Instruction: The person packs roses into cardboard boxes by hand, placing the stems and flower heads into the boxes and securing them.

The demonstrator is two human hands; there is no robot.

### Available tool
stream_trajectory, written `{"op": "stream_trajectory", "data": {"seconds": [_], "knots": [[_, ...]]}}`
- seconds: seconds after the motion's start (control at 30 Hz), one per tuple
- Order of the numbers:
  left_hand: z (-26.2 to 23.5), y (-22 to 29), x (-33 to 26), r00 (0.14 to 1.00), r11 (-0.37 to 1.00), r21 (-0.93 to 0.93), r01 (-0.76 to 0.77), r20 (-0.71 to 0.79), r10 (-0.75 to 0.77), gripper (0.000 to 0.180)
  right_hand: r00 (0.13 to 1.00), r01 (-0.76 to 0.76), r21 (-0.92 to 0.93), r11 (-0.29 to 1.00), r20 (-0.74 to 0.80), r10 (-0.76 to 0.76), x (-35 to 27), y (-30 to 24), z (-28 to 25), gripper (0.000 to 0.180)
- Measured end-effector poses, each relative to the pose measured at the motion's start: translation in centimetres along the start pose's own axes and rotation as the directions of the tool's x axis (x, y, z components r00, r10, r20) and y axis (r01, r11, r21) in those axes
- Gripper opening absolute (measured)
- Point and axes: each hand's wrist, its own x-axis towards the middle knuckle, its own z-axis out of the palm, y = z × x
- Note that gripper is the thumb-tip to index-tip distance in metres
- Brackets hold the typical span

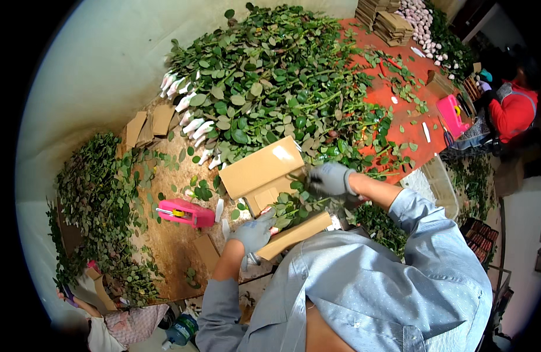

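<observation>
Both gloved hands grip: left hand [254, 233] clasps the cardboard sleeve [294, 234] (lower edge), right hand [331, 179] clenches leafy stems [294, 202].

Flower-packing workshop; heaped rose stems [270, 76], cardboard wraps [394, 26], staplers [185, 212]

Both hands wore grey knitted cloth gloves with a matt, slightly fuzzy look: the left hand [254, 233] and the right hand [331, 179]. Under them lay a flat sheet of brown corrugated cardboard [260, 166], matt and smooth, with one pale glare patch. The heap of green rose stems [276, 76] in the upper middle of the frame had waxy, faintly glossy leaves. The pink stapler-like tool [187, 212] at centre left looked like shiny moulded plastic. The bare table [165, 246] showed rough, speckled chipboard, while its upper right part carried a smooth red covering [399, 126].
</observation>
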Motion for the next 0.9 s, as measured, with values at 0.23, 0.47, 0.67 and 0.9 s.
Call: {"op": "stream_trajectory", "data": {"seconds": [0.23, 0.47, 0.67, 0.9], "knots": [[2.8, -2.5, 0.2, 0.999, 0.998, -0.052, 0.025, -0.040, -0.027, 0.063, 0.900, 0.128, -0.027, 0.991, -0.417, -0.128, 12.4, -2.8, -9.8, 0.022], [2.0, -1.6, 0.9, 1.000, 1.000, -0.005, 0.030, -0.003, -0.030, 0.049, 0.994, -0.068, -0.500, 0.863, -0.112, 0.013, 23.7, -0.4, -4.2, 0.033], [3.7, -2.5, 0.5, 0.997, 0.995, -0.095, -0.018, -0.072, 0.011, 0.047, 0.988, 0.110, -0.790, 0.604, 0.021, -0.152, 23.3, -3.1, -5.7, 0.025], [2.6, -1.9, 0.6, 0.999, 0.998, -0.067, -0.023, -0.042, 0.020, 0.044, 0.947, 0.000, -0.832, 0.555, -0.179, -0.269, 12.3, -8.5, -17.1, 0.019]]}}
